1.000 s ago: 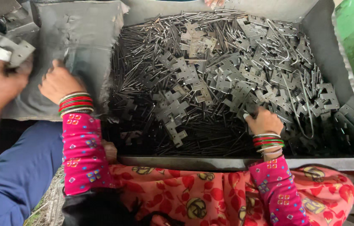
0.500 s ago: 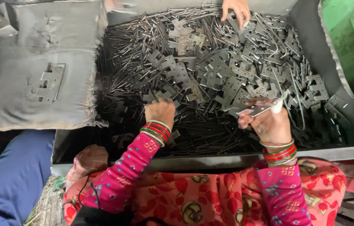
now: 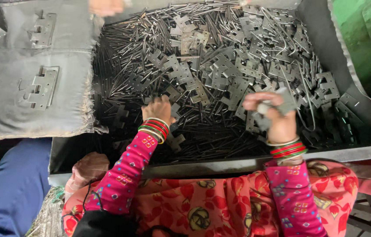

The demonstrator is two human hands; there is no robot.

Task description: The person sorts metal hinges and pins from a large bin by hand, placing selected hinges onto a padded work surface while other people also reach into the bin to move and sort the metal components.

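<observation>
A: Left hand?

B: My left hand point(image 3: 159, 109) is palm-down in the metal tray point(image 3: 361, 118), fingers curled onto the flat metal plates point(image 3: 220, 74) near the front edge. Whether it has closed on one, I cannot tell; the fingertips are hidden.

A: Right hand?

B: My right hand point(image 3: 275, 118) is raised just above the pile, fingers clamped on a small metal plate point(image 3: 282, 105). Motion blur; its shape is unclear.

A: Surroundings?

B: The tray holds thin metal pins point(image 3: 119, 52) mixed with the plates. Left of the tray, a grey cloth pad point(image 3: 5, 109) carries two assembled hinges point(image 3: 40, 87). Another person's hand point(image 3: 106, 6) shows at the top edge, a blue sleeve point(image 3: 5, 188) lower left.
</observation>
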